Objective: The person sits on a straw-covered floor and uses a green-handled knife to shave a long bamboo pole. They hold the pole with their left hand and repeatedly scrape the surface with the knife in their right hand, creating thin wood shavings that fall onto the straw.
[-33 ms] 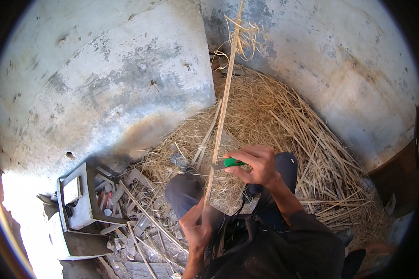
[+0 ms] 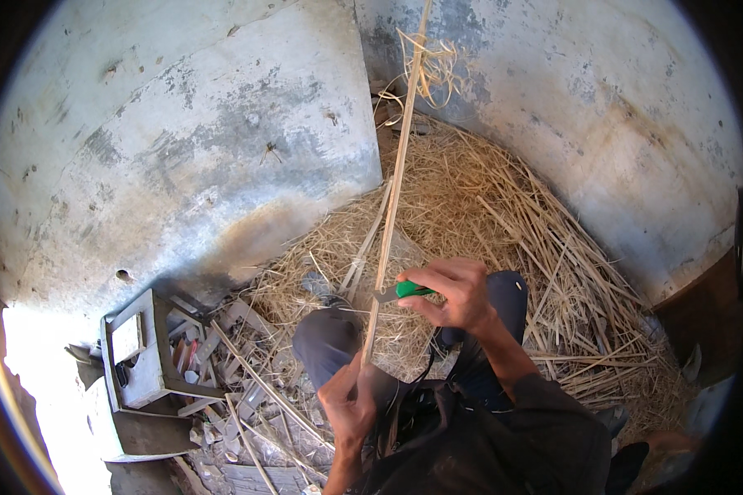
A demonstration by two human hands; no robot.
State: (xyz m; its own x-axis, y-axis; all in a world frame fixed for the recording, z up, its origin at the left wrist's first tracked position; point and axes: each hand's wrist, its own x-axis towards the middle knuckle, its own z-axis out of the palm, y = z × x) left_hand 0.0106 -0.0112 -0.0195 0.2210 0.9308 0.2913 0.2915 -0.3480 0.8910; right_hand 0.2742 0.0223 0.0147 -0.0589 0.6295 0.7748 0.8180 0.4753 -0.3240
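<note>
Evidently the step in hand is paring a pale strip point(image 2: 395, 194) of split wood or cane, which runs from near the person's lap up past the top of the view. The left hand point(image 2: 348, 402) grips it close to the body; where its near end lies is hard to tell. The right hand point(image 2: 456, 290) is closed round a green-handled knife point(image 2: 413, 289), whose blade point(image 2: 385, 294) sits at the strip a little beyond the left hand. To do this well, hold the edge at a shallow, even angle so it lifts a thin curl instead of biting into the grain, and make each pass 1 smooth stroke with steady pressure. Left fingers belong out of the blade's line, and the left knee point(image 2: 328, 340), seen just beside the strip, calls for the same care. Curled shavings point(image 2: 439, 73) gather at the strip's far part and could snag as it slides. Beyond the knees spreads a straw-coloured heap of shavings point(image 2: 458, 186), with many loose strips point(image 2: 565, 289) lying to the right. Another narrow strip point(image 2: 370, 239) slants close to the worked length and might catch on it. To the left stand a wooden frame point(image 2: 144, 375) and scattered sticks point(image 2: 268, 388), while the pale wall point(image 2: 248, 107) limits room ahead for such a long piece.
</note>
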